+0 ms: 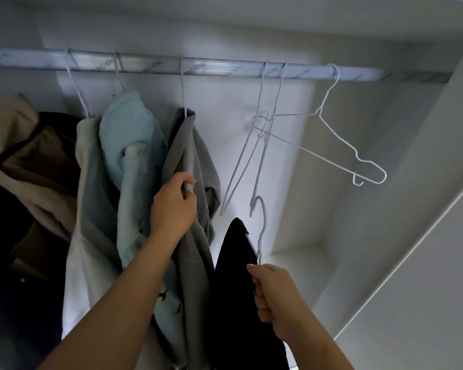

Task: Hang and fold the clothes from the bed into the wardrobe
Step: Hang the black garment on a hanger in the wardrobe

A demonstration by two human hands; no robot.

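Hanging in wardrobe [385, 263], blue fleece [129, 134], grey garment [195, 156], right hand [275, 295] holding hanger [264, 215]

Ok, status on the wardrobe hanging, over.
Left grip holds hung grey fabric jacket. Right grip holds white wire hanger with black garment, hook below silver metal rail. Empty white wire hangers directly above hook.

Both bare forearms reach up and forward from the bottom edge of the view. The left hand [173, 206] is the higher one, its back toward the camera, with fingers and thumb curled round the edge of a grey jacket [181, 148]. The right hand [271, 297], lower and to the right, is closed in a fist round the neck of a white wire hanger [262, 222].
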